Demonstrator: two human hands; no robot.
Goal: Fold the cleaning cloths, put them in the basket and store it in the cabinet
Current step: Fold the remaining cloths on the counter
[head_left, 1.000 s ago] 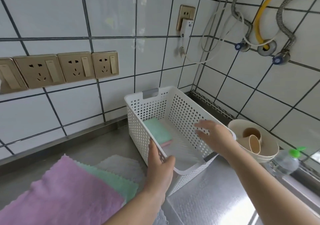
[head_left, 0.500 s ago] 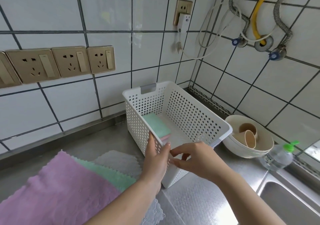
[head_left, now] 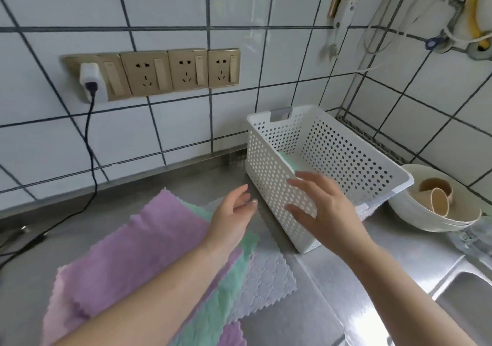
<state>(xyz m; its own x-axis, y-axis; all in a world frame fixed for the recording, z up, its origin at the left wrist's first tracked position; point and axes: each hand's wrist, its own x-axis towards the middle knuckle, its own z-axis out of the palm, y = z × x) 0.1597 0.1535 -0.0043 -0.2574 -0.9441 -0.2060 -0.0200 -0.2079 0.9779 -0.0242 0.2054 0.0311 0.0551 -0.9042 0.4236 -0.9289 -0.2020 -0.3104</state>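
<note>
A white plastic basket (head_left: 322, 169) full of little round holes is sitting on the shiny metal counter (head_left: 306, 308), close to the tiled wall (head_left: 186, 132). It is shaped like a box with an open top, and a bit of a folded green cloth (head_left: 288, 164) is peeking out inside it. To the left of the basket, soft fluffy cloths are lying flat in a pile with wavy edges: a purple cloth (head_left: 125, 252) is lying on top, a green one (head_left: 221, 303) is under it, and a thin grey one (head_left: 266, 279) with a bumpy pattern is at the bottom. The left hand (head_left: 234, 212) is hanging over the pile with its palm turned up a little and its fingers loose and spread, holding nothing. The right hand (head_left: 322, 209) is reaching in front of the near side of the basket, fingers straight and apart, and I cannot tell if they are touching it. To the right, a smooth round bowl (head_left: 426, 215) is holding brown paper cups (head_left: 439, 199). Gold wall sockets (head_left: 181, 71) are sitting in a row, and a white plug (head_left: 91, 81) with a black cord is stuck in one.
</note>
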